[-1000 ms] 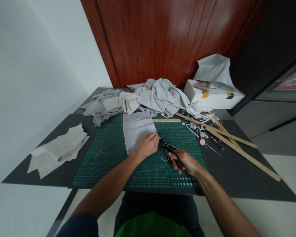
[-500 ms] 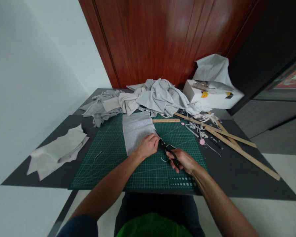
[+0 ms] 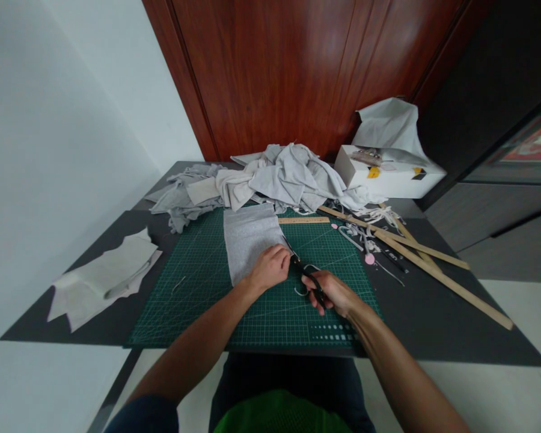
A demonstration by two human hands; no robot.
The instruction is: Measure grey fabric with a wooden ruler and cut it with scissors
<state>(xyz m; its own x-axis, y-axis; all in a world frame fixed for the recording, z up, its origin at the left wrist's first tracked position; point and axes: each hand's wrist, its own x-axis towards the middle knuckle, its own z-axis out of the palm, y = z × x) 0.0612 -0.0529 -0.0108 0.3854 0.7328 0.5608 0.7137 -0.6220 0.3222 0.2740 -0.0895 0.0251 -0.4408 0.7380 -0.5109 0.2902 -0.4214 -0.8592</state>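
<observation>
A light grey piece of fabric (image 3: pixel 247 237) lies on the green cutting mat (image 3: pixel 198 313). My left hand (image 3: pixel 272 266) is closed on the fabric near its right edge, fingers pinched together. In my right hand (image 3: pixel 329 290) are black-handled scissors (image 3: pixel 314 285), fingers around the handles. Their blades point up and left along the fabric's right edge, just beside my left fingertips. Whether the blades are fully together I cannot tell. A thin curled strip (image 3: pixel 301 292) lies on the mat by the scissors.
A heap of grey cloth (image 3: pixel 288 174) runs along the back. Off-white fabric pieces (image 3: pixel 108 273) lie at the left. Behind the fabric is a short wooden ruler (image 3: pixel 304 221). Long wooden rulers (image 3: pixel 446 279), cords and small tools spread at the right, near a white box (image 3: pixel 392 177).
My right hand's fingers have drawn slightly together on the scissors, and the handles look closer to each other. My left hand and the fabric stay in place.
</observation>
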